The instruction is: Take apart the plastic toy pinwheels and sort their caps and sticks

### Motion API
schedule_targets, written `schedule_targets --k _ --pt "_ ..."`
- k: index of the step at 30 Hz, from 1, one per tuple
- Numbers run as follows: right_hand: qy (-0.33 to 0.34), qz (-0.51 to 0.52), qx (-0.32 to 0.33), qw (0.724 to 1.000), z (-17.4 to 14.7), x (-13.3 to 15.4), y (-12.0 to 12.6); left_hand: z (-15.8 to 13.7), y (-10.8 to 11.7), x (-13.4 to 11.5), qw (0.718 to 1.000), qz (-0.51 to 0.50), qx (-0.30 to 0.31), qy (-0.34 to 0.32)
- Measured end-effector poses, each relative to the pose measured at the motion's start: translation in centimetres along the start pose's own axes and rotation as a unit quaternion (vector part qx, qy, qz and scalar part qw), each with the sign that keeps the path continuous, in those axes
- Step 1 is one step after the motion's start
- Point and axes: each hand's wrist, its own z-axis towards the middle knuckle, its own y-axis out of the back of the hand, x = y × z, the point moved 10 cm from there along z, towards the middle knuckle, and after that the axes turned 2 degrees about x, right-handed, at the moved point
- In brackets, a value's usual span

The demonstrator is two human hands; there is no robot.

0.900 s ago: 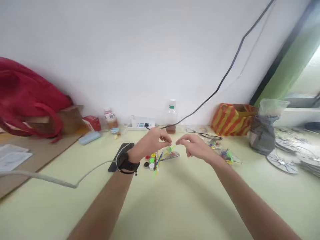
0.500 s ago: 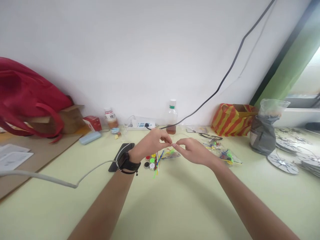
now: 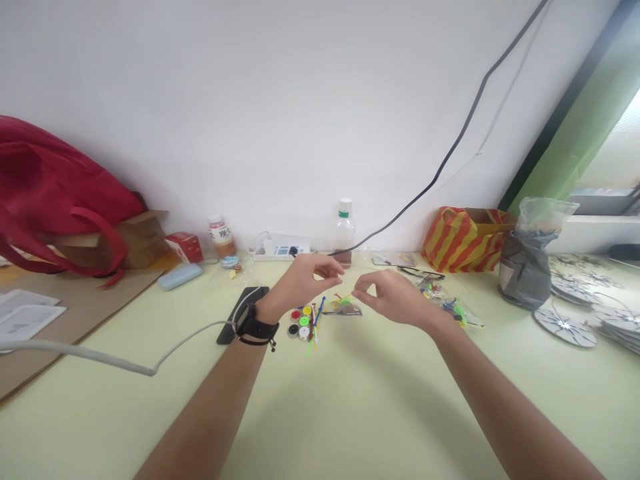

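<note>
My left hand (image 3: 313,277), with a dark watch on its wrist, is raised above the table. Its thumb and fingers stand apart with nothing visible between them. Facing it across a small gap, my right hand (image 3: 387,293) has thumb and index finger pinched together; whatever may be in the pinch is too small to make out. Below the hands lies a small clear plastic bag (image 3: 345,309) with coloured pieces. Beside it are several thin coloured sticks (image 3: 316,320), the blue one (image 3: 321,311) pointing up. Round caps (image 3: 304,331) in red, yellow, green, black and white sit left of these.
A black phone (image 3: 231,333) with a cable lies by my left wrist. Behind stand a bottle (image 3: 344,233) and a power strip (image 3: 283,250). To the right are more bags of pieces (image 3: 460,312), a striped bag (image 3: 465,240), a grey bag (image 3: 525,273) and grey discs (image 3: 565,327).
My hands, touching at the fingertips before, have come apart. The left thumb and fingers have spread, while the right stays pinched and has shifted slightly.
</note>
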Motion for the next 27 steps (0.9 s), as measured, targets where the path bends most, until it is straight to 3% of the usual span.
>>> schedule_targets --k 3,5,7,13,17,22,27 --pt "0.006 0.063 -0.138 0.988 -0.4 -0.2 3.7 0.0 1.4 -0.2 0.994 -0.089 -0.062 0.003" --pt "-0.002 0.112 -0.261 0.959 -1.3 -0.8 6.2 -0.1 2.0 -0.3 0.983 -0.159 -0.092 0.004" --pt "-0.010 0.163 -0.317 0.934 -1.8 -1.6 6.8 -0.1 2.4 -0.5 0.970 -0.216 -0.111 -0.003" --pt "0.019 0.338 -0.160 0.927 0.4 -1.6 2.9 -0.1 2.8 -1.1 0.953 -0.274 -0.128 -0.014" --pt "0.020 0.383 -0.155 0.911 0.0 -0.7 3.4 -0.3 3.0 -0.8 0.949 -0.278 -0.148 0.005" --pt "-0.015 0.400 -0.139 0.906 -1.9 -0.2 3.0 -1.5 -0.7 0.2 0.954 -0.281 -0.079 0.067" --pt "-0.084 0.450 -0.103 0.883 -5.1 -1.9 -1.3 -5.5 -5.6 2.6 0.923 -0.343 -0.053 0.163"
